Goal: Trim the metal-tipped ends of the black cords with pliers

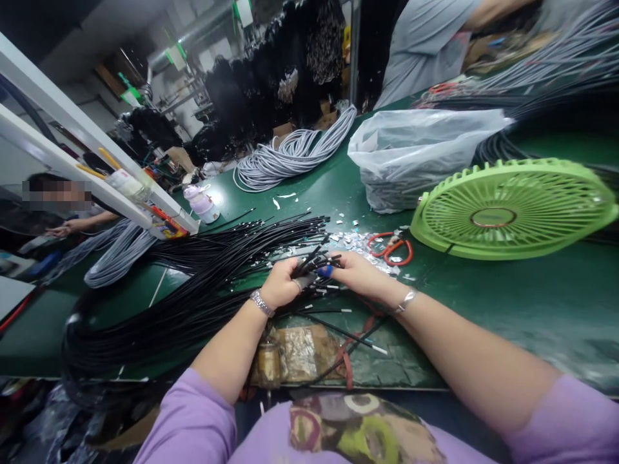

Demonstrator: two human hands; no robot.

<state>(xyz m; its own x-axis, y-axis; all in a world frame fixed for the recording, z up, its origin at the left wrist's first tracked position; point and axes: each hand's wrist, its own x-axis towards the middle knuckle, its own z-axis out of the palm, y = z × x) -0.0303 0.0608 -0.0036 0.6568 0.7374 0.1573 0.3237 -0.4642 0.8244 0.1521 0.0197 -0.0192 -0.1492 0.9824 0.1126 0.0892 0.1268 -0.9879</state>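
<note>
Black cables [193,296] lie in a long looped bundle on the green table, their cut ends fanning toward me. My left hand [284,281] is closed around several cable ends, and a grey wrap covers part of one finger. Facing it, my right hand [355,274] pinches the same cluster of ends from the other side, with a blue cover on a fingertip. The two hands almost meet. Beyond them, small silvery and white scraps [351,241] are scattered. Orange-handled scissors [399,251] lie just past my right hand, blades partly hidden.
A green fan [512,209] and a clear plastic bag [420,154] stand to the right. Coiled grey cable [294,158] and a lilac bottle [201,203] are farther back. A white post [72,122] rises at left. Two other people are beyond the table.
</note>
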